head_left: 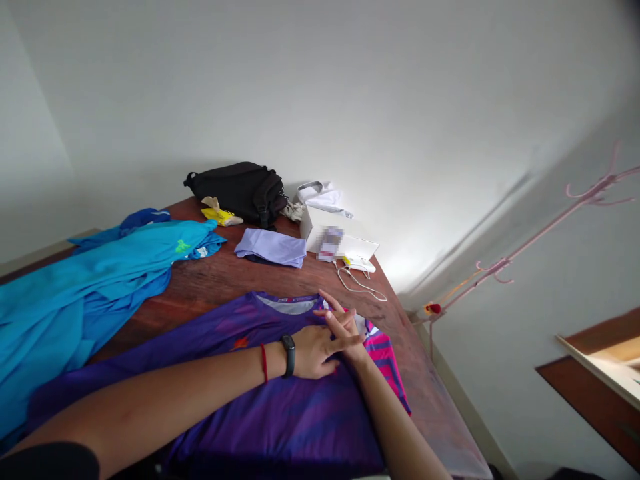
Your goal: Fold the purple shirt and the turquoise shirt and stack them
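One reddish-brown wooden table (210, 280) carries everything. Across its near side lies a purple printed jersey of smooth fabric (300, 427), collar at the far end; beside it, on the left, is a loose heap of turquoise cloth (100, 267), best kept from dragging under the jersey's edge. Farther back, a black fabric bag (230, 190) and a folded lavender cloth (273, 247) sit clear of the work.

The hands cross over the jersey, just right of the collar. The left hand (309, 350) overlaps the right hand (354, 350), its fingers loosely apart; the right hand's fingers stretch out too, but whether they pinch cloth underneath, I cannot tell. Such slick material probably shifts easily, so light, even pressure should suit it, and uncrossing the wrists would give each hand freer control. The pink-striped section (387, 363) and the purple collar band (287, 300) want no tugging. Keep the black wristband (288, 355) and red cord (264, 363) from snagging.
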A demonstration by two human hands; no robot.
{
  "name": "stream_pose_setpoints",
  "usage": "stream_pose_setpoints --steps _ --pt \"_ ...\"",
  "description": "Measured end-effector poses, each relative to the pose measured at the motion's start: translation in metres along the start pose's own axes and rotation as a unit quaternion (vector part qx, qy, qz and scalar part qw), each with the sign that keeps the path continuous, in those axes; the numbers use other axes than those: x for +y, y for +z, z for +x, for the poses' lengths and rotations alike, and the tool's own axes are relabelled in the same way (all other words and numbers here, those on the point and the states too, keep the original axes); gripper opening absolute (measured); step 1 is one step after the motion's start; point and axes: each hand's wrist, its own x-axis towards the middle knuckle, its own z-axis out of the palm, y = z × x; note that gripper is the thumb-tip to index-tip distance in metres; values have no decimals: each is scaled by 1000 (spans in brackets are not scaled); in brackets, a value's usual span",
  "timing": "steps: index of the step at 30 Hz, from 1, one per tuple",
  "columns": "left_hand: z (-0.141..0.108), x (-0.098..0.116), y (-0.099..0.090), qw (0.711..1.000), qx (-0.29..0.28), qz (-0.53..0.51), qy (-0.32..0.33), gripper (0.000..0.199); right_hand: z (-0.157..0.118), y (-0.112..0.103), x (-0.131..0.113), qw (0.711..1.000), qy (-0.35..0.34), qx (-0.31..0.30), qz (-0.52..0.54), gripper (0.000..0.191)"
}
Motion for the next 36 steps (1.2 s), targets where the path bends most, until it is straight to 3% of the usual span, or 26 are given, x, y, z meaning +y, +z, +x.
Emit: stream_pose_setpoints --steps 4,10,36 --pt "0 -3 -1 1000 -1 -29 9 97 1 1 1 991 1 33 129 38" --pt "1 7 -6 1000 -7 8 -7 81 -1 8 1 981 16 77 177 44" --pt "3 13 -9 996 -43 62 -40 85 0 12 3 977 52 112 172 43"
